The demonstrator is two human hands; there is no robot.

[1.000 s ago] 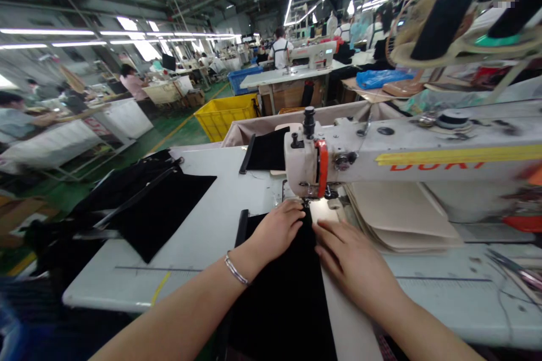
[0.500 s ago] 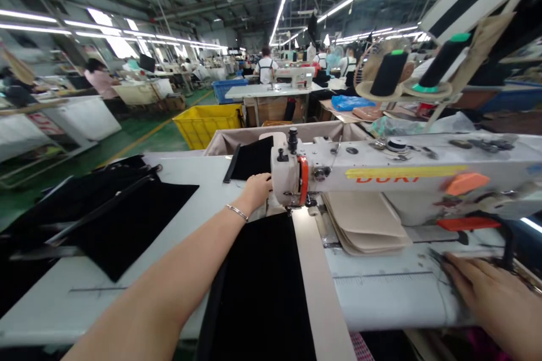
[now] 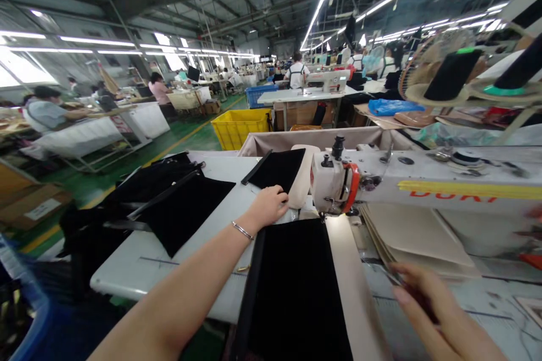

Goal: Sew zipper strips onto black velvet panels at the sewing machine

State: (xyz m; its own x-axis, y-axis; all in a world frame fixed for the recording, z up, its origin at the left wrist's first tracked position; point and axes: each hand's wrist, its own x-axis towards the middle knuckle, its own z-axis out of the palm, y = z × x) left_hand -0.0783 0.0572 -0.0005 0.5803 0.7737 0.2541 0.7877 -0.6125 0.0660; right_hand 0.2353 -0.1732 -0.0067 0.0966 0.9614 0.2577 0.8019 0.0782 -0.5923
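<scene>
Left hand [image 3: 269, 206] on black panel [image 3: 296, 287] by machine head [image 3: 334, 183].
Grip apart, flat on cloth; right hand's [image 3: 432, 310] grip blurred (cannot tell). Advised: hold panel square to desk's [image 3: 135, 271] near edge.

A fabric panel [image 3: 296, 287] lies on the table [image 3: 127, 276] before the sewing machine [image 3: 423, 180], left of it a fabric stack [image 3: 182, 208].

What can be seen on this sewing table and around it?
sewing machine: one, white, centre right
black fabric panel: one, black, centre foreground
black fabric piece: one, black, behind left hand
black fabric pile: one, black, left on table
beige pieces: one stack, beige, beneath sewing machine
crate: one, yellow, floor beyond table
thread cones: two, black, upper right
left hand: one, bare, touching black fabric piece
right hand: one, bare, blurred, lower right
</scene>
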